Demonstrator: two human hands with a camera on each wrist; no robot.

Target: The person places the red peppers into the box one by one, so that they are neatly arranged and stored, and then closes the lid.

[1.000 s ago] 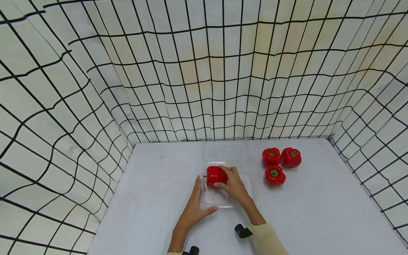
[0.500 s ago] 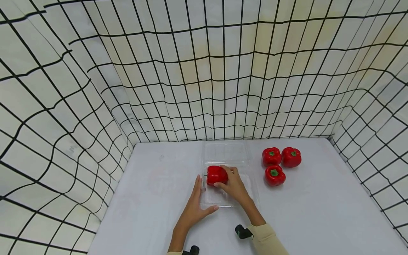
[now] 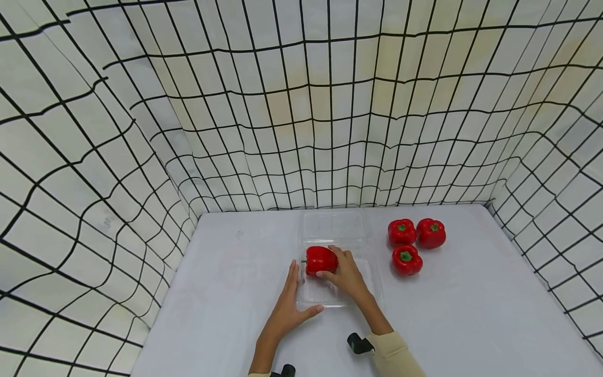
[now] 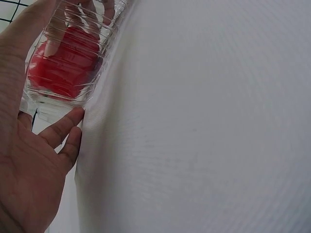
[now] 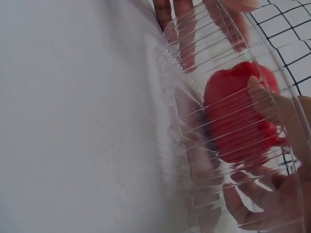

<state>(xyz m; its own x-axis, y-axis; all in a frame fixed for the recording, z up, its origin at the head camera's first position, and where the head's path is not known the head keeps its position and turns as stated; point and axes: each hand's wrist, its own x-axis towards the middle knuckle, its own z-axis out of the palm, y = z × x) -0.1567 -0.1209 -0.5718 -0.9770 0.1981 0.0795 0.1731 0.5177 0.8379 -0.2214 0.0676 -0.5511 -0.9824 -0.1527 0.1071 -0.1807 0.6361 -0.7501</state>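
A red bell pepper [image 3: 319, 261] lies on its side in the left part of a clear plastic clamshell container [image 3: 330, 299], its green stem pointing left. My right hand [image 3: 345, 273] grips the pepper's right end, thumb at the near side and fingers over the far side. Along the container's left wall rest the straight fingers of my left hand [image 3: 285, 308], thumb spread apart near the front corner. In the left wrist view the pepper [image 4: 63, 65] shows through the ribbed clear wall. The right wrist view shows the right thumb against the pepper [image 5: 235, 111] through the plastic.
Three more red bell peppers, a back left one [image 3: 401, 232], a back right one [image 3: 431, 233] and a front one [image 3: 406, 260], stand to the right of the container. Its clear lid [image 3: 333, 225] lies folded back. A black grid net [image 3: 331, 125] surrounds the white table [image 3: 226, 293].
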